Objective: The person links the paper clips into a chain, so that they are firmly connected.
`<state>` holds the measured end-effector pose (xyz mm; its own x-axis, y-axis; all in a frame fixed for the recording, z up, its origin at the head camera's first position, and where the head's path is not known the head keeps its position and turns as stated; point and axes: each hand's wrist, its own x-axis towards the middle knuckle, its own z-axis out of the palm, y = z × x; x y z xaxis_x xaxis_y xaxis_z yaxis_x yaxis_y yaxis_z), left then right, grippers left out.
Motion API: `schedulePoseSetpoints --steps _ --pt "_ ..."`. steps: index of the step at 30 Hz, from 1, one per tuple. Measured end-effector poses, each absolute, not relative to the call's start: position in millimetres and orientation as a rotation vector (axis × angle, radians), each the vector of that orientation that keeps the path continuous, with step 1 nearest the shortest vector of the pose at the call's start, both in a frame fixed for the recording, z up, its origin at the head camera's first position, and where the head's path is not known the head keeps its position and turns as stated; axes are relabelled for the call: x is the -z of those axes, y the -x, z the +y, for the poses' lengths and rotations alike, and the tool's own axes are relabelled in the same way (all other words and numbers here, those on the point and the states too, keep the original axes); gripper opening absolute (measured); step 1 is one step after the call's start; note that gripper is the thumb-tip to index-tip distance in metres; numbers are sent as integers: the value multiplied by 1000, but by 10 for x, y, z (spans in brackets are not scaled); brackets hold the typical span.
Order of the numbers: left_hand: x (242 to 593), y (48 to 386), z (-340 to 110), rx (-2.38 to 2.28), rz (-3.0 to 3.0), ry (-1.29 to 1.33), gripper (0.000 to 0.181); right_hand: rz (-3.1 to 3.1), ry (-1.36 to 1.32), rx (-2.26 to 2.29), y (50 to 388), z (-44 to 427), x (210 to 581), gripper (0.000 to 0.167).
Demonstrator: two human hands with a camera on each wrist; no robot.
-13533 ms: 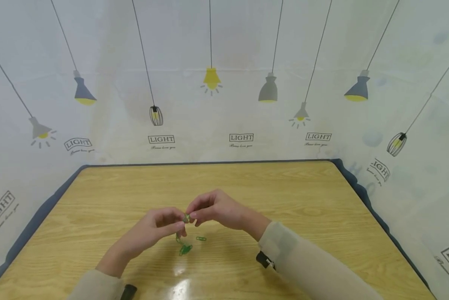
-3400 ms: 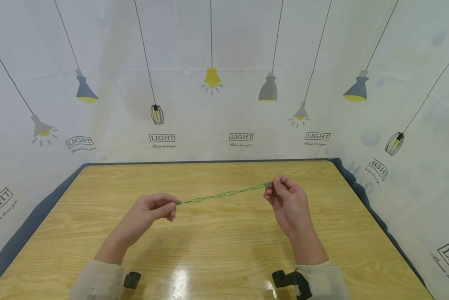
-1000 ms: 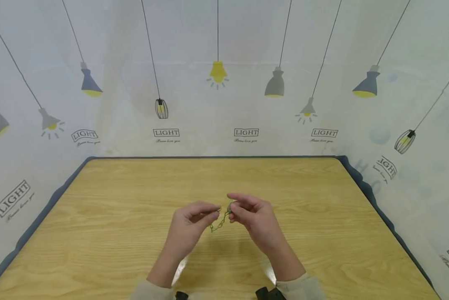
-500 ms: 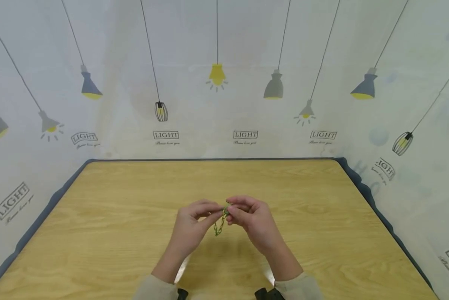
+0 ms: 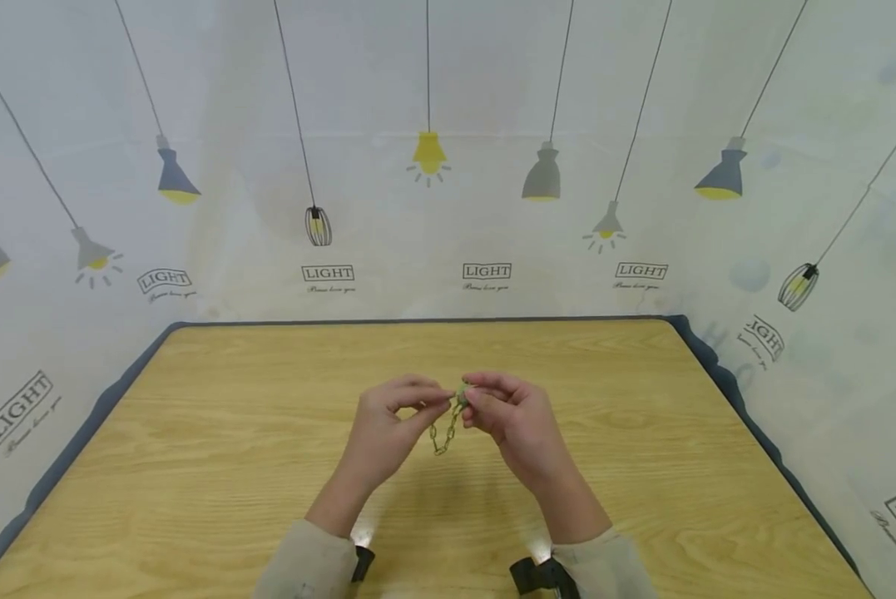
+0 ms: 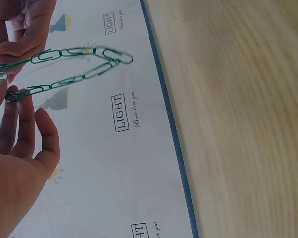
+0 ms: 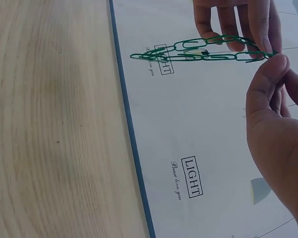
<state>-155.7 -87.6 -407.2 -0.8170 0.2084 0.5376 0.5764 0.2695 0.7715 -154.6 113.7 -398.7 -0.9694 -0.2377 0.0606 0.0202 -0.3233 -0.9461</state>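
A chain of green paper clips (image 5: 442, 445) hangs in a loop between the two hands, above the table. Its links show clearly in the left wrist view, where the paper clip chain (image 6: 64, 82) bends at its far end. My left hand (image 5: 391, 424) pinches one end between thumb and fingers. The other end is in the fingertips of my right hand (image 5: 515, 424), close against the left ones. In the right wrist view the right thumb (image 7: 275, 69) presses on the end clips. Just how the two end clips meet is hidden by the fingers.
Below the hands lies a wood-grain table (image 5: 268, 366) with a dark blue edge. A white cloth (image 5: 388, 233) printed with lamps and lettering surrounds it at the back and sides. Black wrist camera mounts (image 5: 541, 574) sit at both cuffs.
Loose clips lay on the table at first; later the chain was stretched straight between spread hands. Since then the hands have come together, the chain has folded into a loop, and both have risen slightly.
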Motion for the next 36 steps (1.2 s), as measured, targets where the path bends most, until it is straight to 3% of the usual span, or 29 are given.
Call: schedulePoseSetpoints --steps 11,36 --pt "4034 1585 -847 1442 -2164 790 10 1703 291 2427 1540 1159 3946 14" --pt "3984 1580 -787 1464 -2184 687 8 1723 377 2367 1521 1202 3946 18"
